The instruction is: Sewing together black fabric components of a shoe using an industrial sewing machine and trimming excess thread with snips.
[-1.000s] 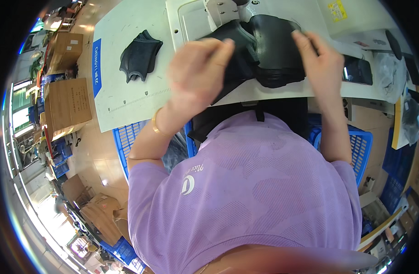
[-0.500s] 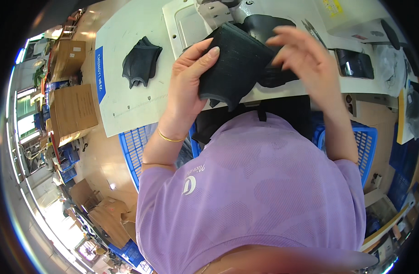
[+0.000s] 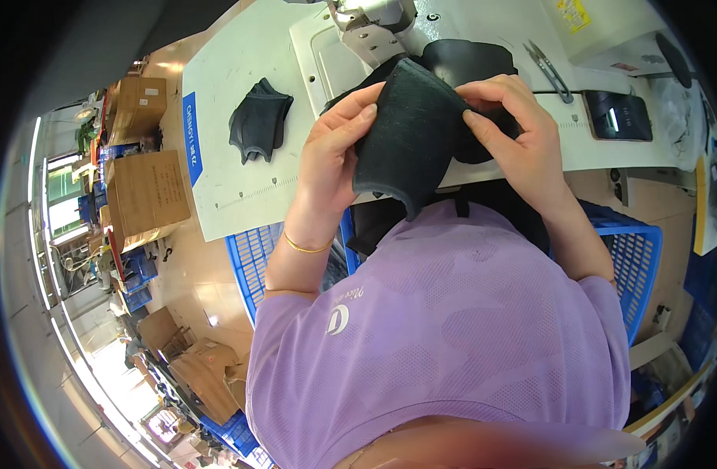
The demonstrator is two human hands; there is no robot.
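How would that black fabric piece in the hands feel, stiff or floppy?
The black fabric piece probably bends easily: it curves between the left hand and right hand. It holds a cupped shape, so likely padded. Seems light, held by fingertips.

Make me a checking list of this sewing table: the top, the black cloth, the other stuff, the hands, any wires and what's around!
Surface: white table with ruler marks along its front edge.
Job's things: black fabric piece held up above the table edge; sewing machine head behind it.
Clutter: second black fabric piece lying left; thread snips; small dark control box.
Hands: left hand grips the piece's left side; right hand pinches its right edge.
Cables: nothing seen.
Surroundings: blue plastic crates under the table; cardboard boxes on the floor to the left.
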